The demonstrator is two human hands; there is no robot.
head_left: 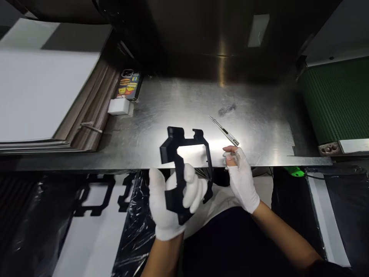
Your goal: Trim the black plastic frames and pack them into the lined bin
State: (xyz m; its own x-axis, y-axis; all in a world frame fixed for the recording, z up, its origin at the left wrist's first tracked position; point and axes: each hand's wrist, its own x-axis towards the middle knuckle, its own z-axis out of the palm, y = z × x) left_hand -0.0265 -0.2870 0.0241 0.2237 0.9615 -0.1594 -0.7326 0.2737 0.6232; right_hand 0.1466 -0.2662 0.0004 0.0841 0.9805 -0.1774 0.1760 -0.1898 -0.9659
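My left hand [170,200], in a white glove, grips a black plastic frame [180,173] by one side bar, with fingers wrapped through its opening. The frame has notched, hooked corners and is held tilted above the table's front edge. My right hand [240,179] wears a white glove with bare thumb and index tips. Its thumb and fingers are drawn together at the table edge; whether anything small is between them is hidden. Just beyond its fingertips a slim metal utility knife [224,130] lies on the metal table [173,100], apart from the hand.
A tall stack of sheets [49,88] stands at the left. Beside it are a phone in a printed case [128,85] and a white block [118,106]. More black frames [96,194] lie lower left. A green ribbed conveyor belt [340,100] is at right.
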